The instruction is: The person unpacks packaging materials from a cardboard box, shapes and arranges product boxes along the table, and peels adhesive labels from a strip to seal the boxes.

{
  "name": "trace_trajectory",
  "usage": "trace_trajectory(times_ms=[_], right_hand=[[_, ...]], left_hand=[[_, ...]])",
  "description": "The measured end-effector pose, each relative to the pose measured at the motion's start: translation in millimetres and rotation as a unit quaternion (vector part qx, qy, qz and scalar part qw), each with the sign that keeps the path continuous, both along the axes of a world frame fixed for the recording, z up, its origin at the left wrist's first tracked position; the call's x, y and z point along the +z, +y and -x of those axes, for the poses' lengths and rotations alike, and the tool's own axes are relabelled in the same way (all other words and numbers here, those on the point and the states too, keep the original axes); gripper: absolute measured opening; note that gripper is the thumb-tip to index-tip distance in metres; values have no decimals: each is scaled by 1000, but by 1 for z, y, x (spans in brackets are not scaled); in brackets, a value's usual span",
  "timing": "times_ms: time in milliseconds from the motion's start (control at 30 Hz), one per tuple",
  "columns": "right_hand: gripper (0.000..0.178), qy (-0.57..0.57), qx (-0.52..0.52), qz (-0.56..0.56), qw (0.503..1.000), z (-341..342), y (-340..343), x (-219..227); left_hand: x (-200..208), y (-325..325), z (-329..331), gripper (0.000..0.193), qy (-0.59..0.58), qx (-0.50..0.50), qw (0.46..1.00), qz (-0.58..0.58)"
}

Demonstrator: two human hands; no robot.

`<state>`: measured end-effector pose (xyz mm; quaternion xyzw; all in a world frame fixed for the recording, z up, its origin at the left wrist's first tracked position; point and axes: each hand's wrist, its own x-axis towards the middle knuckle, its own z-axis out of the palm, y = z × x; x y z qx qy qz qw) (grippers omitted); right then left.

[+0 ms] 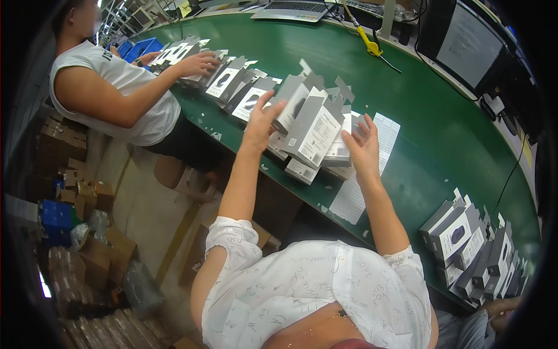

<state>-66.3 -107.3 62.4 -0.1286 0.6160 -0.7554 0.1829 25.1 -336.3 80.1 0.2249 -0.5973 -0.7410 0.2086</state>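
A pile of grey-and-white small cartons (313, 129) with raised end flaps sits on the green table in front of me. My left hand (261, 123) is at the pile's left side, fingers apart, its thumb against a tilted carton (292, 103) that shows a dark product picture. On the other side, my right hand (363, 146) has its fingers spread beside the cartons and grips nothing. Beneath and to the right of the pile lies a long white printed sheet (350, 200).
A co-worker (116, 87) on the left handles a row of similar cartons (226, 78). More cartons (474, 244) stand at the right table edge, near another person's hand. Farther back are a yellow-handled tool (372, 45), a laptop (293, 10) and a monitor (469, 49).
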Motion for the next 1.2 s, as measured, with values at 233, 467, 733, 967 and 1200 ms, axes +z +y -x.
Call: trace_trajectory(times_ms=[233, 467, 733, 967, 1200], right_hand=[[65, 1, -13, -30, 999, 3, 9, 0], [60, 5, -17, -24, 1000, 8, 11, 0], [56, 10, -5, -9, 1000, 7, 12, 0], [53, -3, 11, 24, 1000, 10, 16, 10], [51, 14, -18, 14, 1000, 13, 16, 10]], left_hand=[[-8, -77, -16, 44, -84, 226, 954, 180], [5, -15, 4, 61, -129, 171, 768, 604], [-11, -40, 19, 62, -79, 166, 752, 633], [-1, -48, -29, 56, -172, 274, 641, 696], [14, 80, -37, 71, -149, -22, 773, 616]])
